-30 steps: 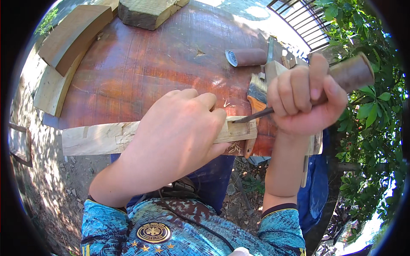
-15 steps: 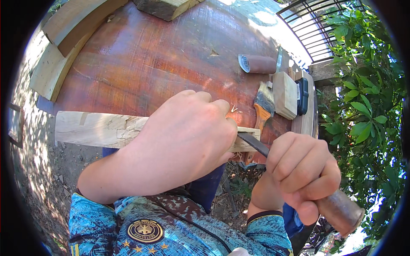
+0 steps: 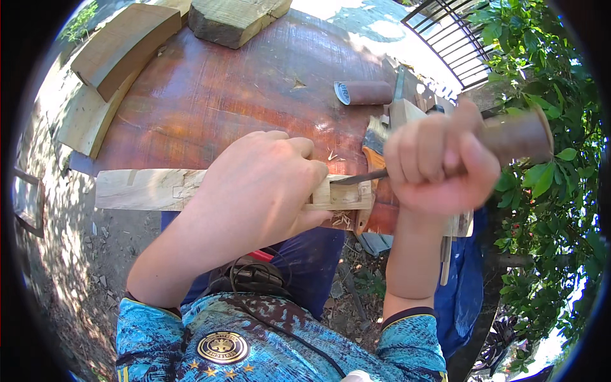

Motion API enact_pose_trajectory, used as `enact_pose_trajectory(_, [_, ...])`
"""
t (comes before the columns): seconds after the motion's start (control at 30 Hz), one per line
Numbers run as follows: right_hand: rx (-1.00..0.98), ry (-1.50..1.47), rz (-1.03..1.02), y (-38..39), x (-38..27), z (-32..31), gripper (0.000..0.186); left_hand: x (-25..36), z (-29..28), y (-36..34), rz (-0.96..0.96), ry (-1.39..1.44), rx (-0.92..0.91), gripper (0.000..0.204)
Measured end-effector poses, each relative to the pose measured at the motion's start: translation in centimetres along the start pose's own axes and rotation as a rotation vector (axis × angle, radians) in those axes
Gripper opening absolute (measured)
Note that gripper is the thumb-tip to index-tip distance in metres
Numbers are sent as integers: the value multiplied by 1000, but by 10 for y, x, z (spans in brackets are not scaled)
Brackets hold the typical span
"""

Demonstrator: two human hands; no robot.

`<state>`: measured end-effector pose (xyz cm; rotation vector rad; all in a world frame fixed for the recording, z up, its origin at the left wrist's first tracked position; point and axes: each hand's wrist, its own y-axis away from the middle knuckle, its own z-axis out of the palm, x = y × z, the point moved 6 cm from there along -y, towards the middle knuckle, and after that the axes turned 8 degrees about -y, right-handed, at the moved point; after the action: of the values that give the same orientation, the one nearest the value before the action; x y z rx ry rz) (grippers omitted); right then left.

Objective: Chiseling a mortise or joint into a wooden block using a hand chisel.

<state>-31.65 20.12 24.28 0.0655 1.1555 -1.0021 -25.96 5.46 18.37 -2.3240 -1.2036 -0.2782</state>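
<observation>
A pale wooden piece (image 3: 149, 190) lies along the table's near edge, with a slot cut near its right end. Over its middle, my left hand (image 3: 258, 188) is closed round the wood, its fingers near the slot. My right hand (image 3: 439, 162), slightly blurred, is wrapped round a chisel (image 3: 361, 177). The chisel's thick, rounded handle (image 3: 519, 135) sticks out to the right of the fist. Its dark blade points left and reaches the slot beside my left fingers; the very tip is hard to make out.
Small shavings lie on the reddish table (image 3: 223, 83). Beyond my right hand are a partly hidden brush (image 3: 372, 156), a sandpaper roll (image 3: 366, 93) and a pale block (image 3: 402, 113). Curved boards (image 3: 127, 41) and a thick wood block (image 3: 235, 24) sit far left. Leafy plants (image 3: 541, 159) stand right.
My right hand has swung up and left with the chisel, whose handle now points right instead of down toward me. The slot shows more. My left hand still holds the wood.
</observation>
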Motion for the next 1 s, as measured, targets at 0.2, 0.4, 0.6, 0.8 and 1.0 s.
enact_pose_trajectory(0.2, [-181,514,-387,46,-12,21,25,10,2,0,45,37,-76,40])
enact_pose_trajectory(0.4, [-150,150,-421,54,-37,22,25,14,1,4,11,-21,-43,38])
enact_pose_trajectory(0.6, [-209,136,-348,44,-22,34,28,12,2,1,-8,-41,-21,40])
enact_pose_trajectory(0.8, [-266,179,-316,42,-20,38,26,12,1,2,8,-27,-37,37])
enact_pose_trajectory(1.0, [-289,53,-221,41,-21,40,20,11,1,4,10,-18,-42,39])
